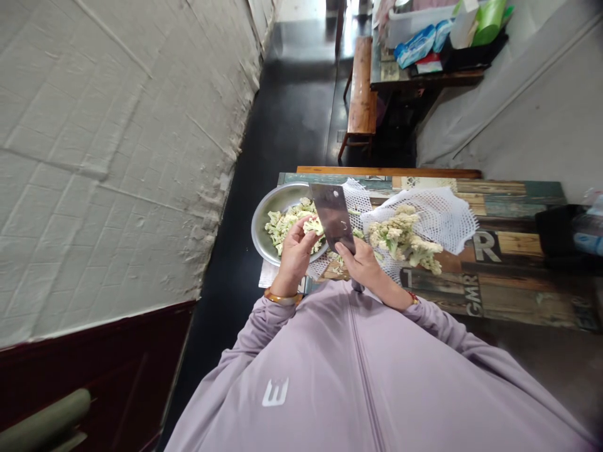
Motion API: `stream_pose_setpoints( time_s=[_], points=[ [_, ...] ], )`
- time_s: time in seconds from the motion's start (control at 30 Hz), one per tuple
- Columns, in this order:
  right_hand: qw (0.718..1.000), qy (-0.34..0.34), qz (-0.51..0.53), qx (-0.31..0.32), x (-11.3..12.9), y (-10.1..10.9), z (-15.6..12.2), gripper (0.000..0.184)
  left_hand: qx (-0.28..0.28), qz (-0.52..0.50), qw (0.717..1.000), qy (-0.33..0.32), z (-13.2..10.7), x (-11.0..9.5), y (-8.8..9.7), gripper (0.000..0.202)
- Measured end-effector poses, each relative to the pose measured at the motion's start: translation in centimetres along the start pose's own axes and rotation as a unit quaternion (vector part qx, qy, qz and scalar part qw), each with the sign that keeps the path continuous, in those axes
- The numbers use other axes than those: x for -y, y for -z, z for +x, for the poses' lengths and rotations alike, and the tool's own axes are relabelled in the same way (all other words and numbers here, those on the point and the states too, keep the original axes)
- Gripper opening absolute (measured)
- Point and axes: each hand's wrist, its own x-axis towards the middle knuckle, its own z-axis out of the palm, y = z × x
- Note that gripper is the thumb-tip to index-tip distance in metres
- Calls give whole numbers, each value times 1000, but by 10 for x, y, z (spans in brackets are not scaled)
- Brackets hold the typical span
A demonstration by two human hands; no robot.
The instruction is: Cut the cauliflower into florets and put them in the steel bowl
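Note:
My left hand [298, 248] is closed on a cauliflower floret [313, 225], held over the right side of a metal bowl [262, 216]. Inside the bowl lie many cut cauliflower pieces [282, 226]. My right hand [362, 258] grips the handle of a cleaver [332, 216], whose broad dark blade stands up just right of the floret. Whether the blade touches the floret I cannot tell. To the right, larger cauliflower clumps [400, 235] rest on a white mesh net [447, 216]. Small trimmings [336, 260] lie between the bowl and my right hand.
The patchwork wooden table [513, 245] carries a black object [558, 238] and a clear plastic bottle [588, 229] at its right end. Beyond it are a wooden bench [362, 88] and another table [384, 72] with blue packets [417, 47]. A white wall [117, 157] runs along the left.

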Motion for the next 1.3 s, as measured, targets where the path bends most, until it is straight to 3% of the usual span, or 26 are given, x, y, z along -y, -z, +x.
stream_pose_setpoints(
  time_s=[0.27,0.53,0.73,1.07,1.3],
  points=[
    [999,49,-18,10,-8,-1,-1,30,4,67,998,-18,-3,6,5,44],
    [994,101,-46,-20,-26,-11,4,34,-4,99,995,-3,-2,11,4,45],
    [991,115,-56,-38,-28,-23,10,35,-53,132,989,-47,-1,16,-1,38],
    [997,66,-39,-20,-48,-27,22,25,-13,72,996,50,8,24,19,39],
    [991,107,-81,25,-50,-37,21,26,-37,47,993,104,22,32,34,43]
  ],
)
